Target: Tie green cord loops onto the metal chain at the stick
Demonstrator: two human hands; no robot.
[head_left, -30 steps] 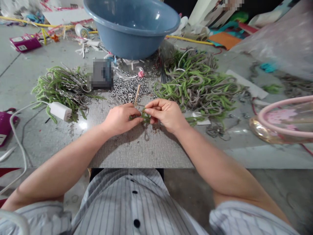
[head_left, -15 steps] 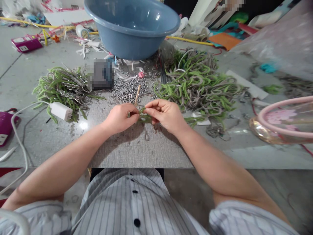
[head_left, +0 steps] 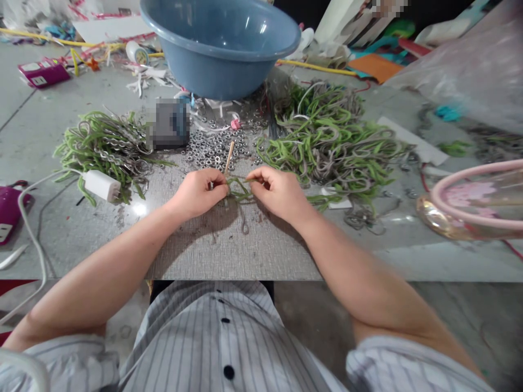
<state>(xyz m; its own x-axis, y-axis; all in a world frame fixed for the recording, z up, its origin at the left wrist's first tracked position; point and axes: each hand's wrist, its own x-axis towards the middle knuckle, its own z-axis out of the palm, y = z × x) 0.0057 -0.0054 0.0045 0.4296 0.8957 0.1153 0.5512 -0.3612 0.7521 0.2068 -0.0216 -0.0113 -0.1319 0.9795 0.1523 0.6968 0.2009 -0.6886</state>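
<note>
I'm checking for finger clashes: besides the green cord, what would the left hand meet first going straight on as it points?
Probably the right hand, facing the left hand across the green cord. Depth is unclear, so the two might miss each other.

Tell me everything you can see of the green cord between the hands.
The green cord looks soft and yarn-like, its strands bent and crossing in a loose loop near the tabletop. The left hand pinches one side; the right hand holds the other. Fingers hide parts of it. Whether the grey loop below is joined to it is unclear.
</note>
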